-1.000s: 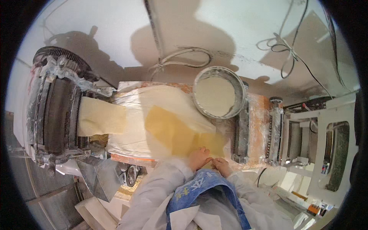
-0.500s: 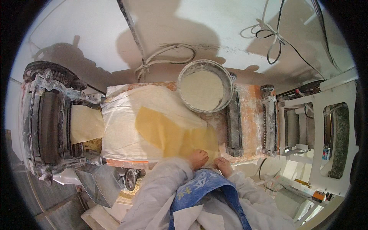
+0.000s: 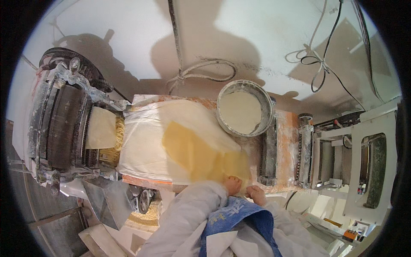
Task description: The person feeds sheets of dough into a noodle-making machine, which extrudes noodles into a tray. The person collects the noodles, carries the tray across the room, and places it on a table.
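A thin yellow dough sheet (image 3: 188, 147) lies across a white cloth (image 3: 139, 143) on the table. My left hand (image 3: 233, 184) has its fingers curled round the sheet's near right end. Just to the right, my right hand (image 3: 257, 195) pinches the near corner of the same sheet, close against my blue apron (image 3: 237, 218). Between the two hands a short stretch of the dough edge shows. The fingertips are partly hidden by the hands themselves.
At the left stands a roller machine (image 3: 64, 124), with a paler dough strip (image 3: 101, 128) on it and cut noodles (image 3: 110, 156) beside the strip. A flour-filled bucket (image 3: 267, 125) stands at the back. Floury rollers (image 3: 269, 147) and a white machine frame (image 3: 354, 162) are to the right.
The whole view has shifted, so things sit farther right and lower. More cut noodles show beside the pale strip at the left machine. Both hands stay at the yellow sheet's near end.
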